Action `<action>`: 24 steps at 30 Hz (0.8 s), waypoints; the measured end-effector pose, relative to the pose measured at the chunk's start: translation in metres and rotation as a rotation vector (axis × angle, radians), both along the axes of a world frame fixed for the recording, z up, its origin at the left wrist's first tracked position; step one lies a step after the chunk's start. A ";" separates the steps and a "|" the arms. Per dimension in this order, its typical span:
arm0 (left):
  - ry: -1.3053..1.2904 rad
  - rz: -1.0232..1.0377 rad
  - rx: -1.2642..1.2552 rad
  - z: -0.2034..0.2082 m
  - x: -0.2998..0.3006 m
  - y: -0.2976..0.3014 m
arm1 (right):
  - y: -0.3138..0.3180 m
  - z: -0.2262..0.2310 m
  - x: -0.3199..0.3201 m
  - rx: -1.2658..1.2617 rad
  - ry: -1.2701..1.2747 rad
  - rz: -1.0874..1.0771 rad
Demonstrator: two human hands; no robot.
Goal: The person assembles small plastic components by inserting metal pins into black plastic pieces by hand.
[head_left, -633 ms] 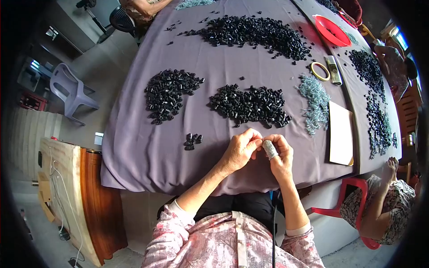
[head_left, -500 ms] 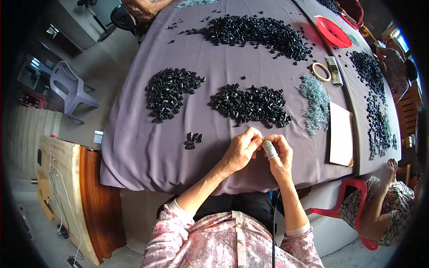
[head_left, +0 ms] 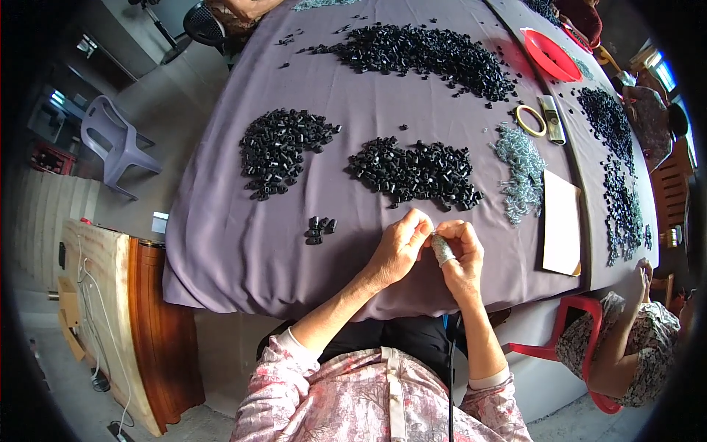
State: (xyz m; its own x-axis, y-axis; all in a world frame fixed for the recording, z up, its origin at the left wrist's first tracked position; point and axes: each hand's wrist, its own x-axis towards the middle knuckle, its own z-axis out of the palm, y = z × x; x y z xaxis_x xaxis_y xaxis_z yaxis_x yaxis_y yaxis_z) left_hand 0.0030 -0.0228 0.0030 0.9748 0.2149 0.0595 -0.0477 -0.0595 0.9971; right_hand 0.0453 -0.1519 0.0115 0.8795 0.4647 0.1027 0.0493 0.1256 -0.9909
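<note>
Close together over the near part of the table, my left hand [head_left: 400, 243] and my right hand [head_left: 461, 254] are both closed in a pinch, fingertips almost meeting. What sits between the fingers is too small to make out. A pale wrap [head_left: 442, 249] covers one finger of the right hand. Just beyond them lies a pile of small black cylindrical parts [head_left: 416, 171]. To the left is a second black pile [head_left: 283, 151], with a small group of black pieces [head_left: 319, 229] nearer to me. Small clear, bluish pieces [head_left: 521, 173] are heaped on the right.
A purple-grey cloth [head_left: 221, 258] covers the table. At right lie a white sheet [head_left: 561, 225], a tape ring [head_left: 530, 120] and a red basin [head_left: 551, 55]. A large black heap [head_left: 427, 59] lies farther back. Another person [head_left: 626, 346] sits by a red chair [head_left: 541, 350] at right.
My hands stay in nearly the same place, with slight shifts of the fingers. The whole view has moved a little. At right, the other person's raised hand has turned slightly.
</note>
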 end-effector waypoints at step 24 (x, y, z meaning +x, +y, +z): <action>0.019 0.029 -0.096 -0.002 0.000 -0.001 | 0.002 0.014 0.002 -0.170 0.008 0.010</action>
